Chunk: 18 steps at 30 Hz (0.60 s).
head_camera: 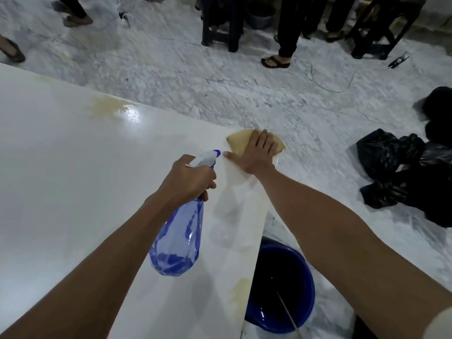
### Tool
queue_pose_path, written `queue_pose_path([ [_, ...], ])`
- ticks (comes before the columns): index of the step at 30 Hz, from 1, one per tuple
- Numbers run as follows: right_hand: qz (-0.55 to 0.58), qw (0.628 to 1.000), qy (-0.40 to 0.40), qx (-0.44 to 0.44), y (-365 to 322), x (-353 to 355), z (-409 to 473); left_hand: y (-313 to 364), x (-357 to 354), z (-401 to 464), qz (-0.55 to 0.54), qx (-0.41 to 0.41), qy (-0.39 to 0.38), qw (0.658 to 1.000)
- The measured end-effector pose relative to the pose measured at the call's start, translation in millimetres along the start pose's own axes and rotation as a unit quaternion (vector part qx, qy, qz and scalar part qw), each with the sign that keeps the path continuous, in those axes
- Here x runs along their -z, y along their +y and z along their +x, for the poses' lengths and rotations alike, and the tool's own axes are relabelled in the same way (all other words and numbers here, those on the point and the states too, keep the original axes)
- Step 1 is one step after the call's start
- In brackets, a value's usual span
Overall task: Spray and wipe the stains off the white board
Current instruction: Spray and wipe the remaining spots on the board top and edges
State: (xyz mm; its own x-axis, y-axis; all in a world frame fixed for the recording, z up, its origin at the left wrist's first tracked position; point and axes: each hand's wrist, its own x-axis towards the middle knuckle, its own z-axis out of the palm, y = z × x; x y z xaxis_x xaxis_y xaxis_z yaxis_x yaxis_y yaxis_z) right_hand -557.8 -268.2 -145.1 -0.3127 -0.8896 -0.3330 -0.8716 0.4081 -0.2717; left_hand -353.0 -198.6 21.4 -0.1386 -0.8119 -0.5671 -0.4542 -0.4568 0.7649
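1. Board [73, 167]: the white board lies flat in front of you, its far edge running from the upper left down to a far right corner, its right edge coming back toward you.
2. Stains: one tan stain [107, 107] sits near the far edge beside a bright glare; another [241, 293] sits on the right edge close to you.
3. Your left hand [189, 178] is curled round the neck of the spray bottle [178, 238], a finger at the trigger. You hold the bottle above the board, nozzle aimed toward the far right corner.
4. The bottle is clear blue with a white and blue head; a little liquid shows at its bottom.
5. Your right hand [256, 152] lies flat, fingers straight and together, pressing the cloth [238, 140] onto the board at the far right corner. The thumb is spread toward the nozzle.
6. The cloth is tan and folded; its right part sticks out past the board's edge.
7. A blue bucket [307, 311] stands on the floor just beside the right edge, under your right forearm, with dark water and a thin stick in it.
8. Black bags [391, 167] lie on the marble floor [195, 77], well apart from the right edge.
9. Beyond the far edge stand dark stools [221, 23] and people's legs; one foot wears a sandal [275, 61].
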Motion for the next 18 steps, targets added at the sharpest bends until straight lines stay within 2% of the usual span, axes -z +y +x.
queue_pose_path([
  [5, -0.026, 0.999, 0.034, 0.003, -1, 0, 0, -11, 5, -4, 0.008, 0.01, -0.005, 1.0],
  [10, -0.06, 0.997, 0.015, 0.055, 18, 2, -7, -14, 3, -15, 0.001, 0.004, -0.021, 1.0],
  [18, -0.073, 0.995, 0.035, 0.064, 20, -5, -50, -28, 3, -36, 0.013, 0.011, -0.036, 0.999],
])
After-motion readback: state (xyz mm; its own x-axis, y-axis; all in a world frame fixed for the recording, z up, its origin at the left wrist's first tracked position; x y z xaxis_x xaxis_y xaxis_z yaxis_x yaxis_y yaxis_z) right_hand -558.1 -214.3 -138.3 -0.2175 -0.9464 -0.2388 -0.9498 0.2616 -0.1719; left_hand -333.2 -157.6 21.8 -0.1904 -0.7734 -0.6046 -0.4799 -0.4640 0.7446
